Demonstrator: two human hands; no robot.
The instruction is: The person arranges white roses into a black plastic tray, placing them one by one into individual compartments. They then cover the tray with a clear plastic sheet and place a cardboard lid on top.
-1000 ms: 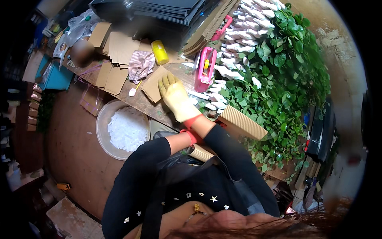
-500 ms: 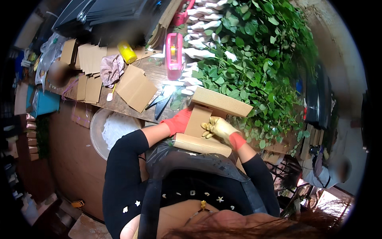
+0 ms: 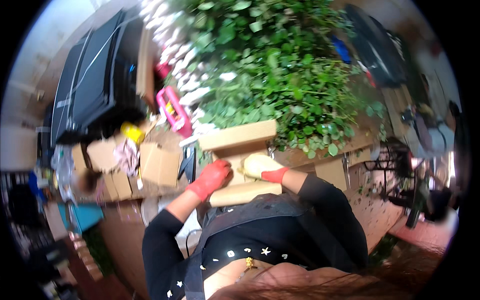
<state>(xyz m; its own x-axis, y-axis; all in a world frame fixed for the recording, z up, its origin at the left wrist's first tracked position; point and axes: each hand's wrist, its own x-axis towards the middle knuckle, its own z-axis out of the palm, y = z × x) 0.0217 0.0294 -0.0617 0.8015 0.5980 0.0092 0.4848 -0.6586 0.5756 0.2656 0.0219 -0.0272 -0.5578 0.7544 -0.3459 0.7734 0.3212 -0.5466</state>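
Observation:
A sheet of corrugated cardboard (image 3: 237, 137) lies folded into a trough in front of me, its ribbed far side and its near side raised. My left hand (image 3: 212, 176), in a red glove, is closed at the left end of the cardboard, its curled fingertips on the inner panel. My right hand (image 3: 260, 166), in a pale yellow glove with a red cuff, rests inside the trough with its fingers bunched. They are blurred, and whatever they may hold is hidden. Scissors (image 3: 187, 165) with dark handles lie left of the cardboard.
Leafy green stems (image 3: 280, 85) with white-wrapped heads pile up on the far side. A pink tape dispenser (image 3: 173, 111) stands left of them. Flat cardboard pieces (image 3: 159, 164), a yellow roll (image 3: 132, 132) and a crumpled cloth (image 3: 127, 156) lie at left, near stacked black boxes (image 3: 95, 75).
The view has turned and shifted, so the table's things sit differently. My left hand has come from the cardboard's left edge onto its inner panel. My right hand stays inside, now palm down.

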